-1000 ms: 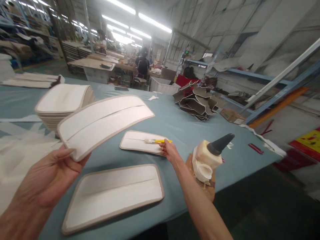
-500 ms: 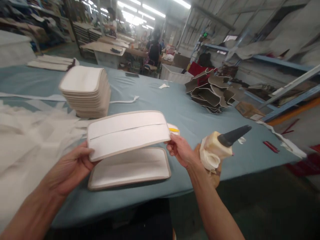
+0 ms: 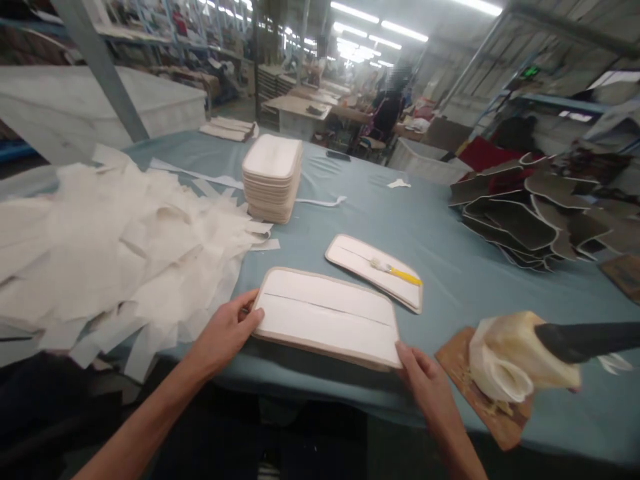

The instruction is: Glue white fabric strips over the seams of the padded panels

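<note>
A white rectangular panel (image 3: 325, 320) with rounded corners, beige edging and a dark line along its length lies between my hands near the table's front edge. My left hand (image 3: 231, 328) pinches its left end, thumb on top. At the right corner, my right hand (image 3: 426, 377) grips it likewise, the fingers partly hidden. A beige edge shows just below its front side, apparently another panel underneath. Just beyond lies a similar panel (image 3: 353, 255) with a yellow-handled brush (image 3: 400, 272) resting on it. Farther back stands a stack of such panels (image 3: 271, 163).
White fabric strips (image 3: 135, 247) are heaped at left. On the right, a yellowish container with a black spout (image 3: 520, 353) sits on a brown board (image 3: 500, 427). Dark cut pieces (image 3: 520, 213) are piled behind it on the blue-green tabletop (image 3: 370, 213). A person (image 3: 387, 110) sits far back.
The held panel has come down over the one beneath, nearly lined up with it. My view has swung left, so the panel with the brush now shows fully.
</note>
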`<action>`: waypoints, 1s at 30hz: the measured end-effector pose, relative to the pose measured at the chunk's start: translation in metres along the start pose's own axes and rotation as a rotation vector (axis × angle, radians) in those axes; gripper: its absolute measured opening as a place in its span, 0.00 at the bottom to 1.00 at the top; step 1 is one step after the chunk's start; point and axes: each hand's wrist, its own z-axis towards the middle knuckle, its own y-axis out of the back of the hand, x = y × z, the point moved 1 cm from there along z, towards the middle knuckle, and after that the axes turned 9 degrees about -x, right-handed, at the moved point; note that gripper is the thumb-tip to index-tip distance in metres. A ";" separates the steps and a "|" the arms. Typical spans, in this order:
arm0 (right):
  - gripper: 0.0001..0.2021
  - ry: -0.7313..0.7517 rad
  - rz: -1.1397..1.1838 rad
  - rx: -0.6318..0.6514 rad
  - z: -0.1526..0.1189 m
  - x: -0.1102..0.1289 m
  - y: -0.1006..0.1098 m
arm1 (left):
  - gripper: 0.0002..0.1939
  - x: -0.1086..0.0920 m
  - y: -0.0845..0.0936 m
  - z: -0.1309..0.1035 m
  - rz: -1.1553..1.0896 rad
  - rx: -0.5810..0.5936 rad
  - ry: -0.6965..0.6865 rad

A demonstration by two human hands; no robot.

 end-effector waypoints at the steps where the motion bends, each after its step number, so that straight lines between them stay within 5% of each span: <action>1: 0.31 0.032 -0.081 -0.006 -0.001 -0.005 0.001 | 0.35 0.001 -0.003 -0.002 0.039 -0.005 -0.018; 10: 0.33 0.171 -0.474 -0.029 -0.003 -0.014 -0.002 | 0.24 0.013 -0.017 -0.006 0.215 -0.084 -0.012; 22: 0.35 0.134 -0.630 -0.064 -0.004 -0.013 -0.002 | 0.30 0.024 -0.024 -0.011 0.326 -0.097 0.021; 30: 0.32 0.078 -0.593 -0.222 -0.004 -0.026 0.004 | 0.27 0.027 -0.021 -0.010 0.268 -0.087 0.022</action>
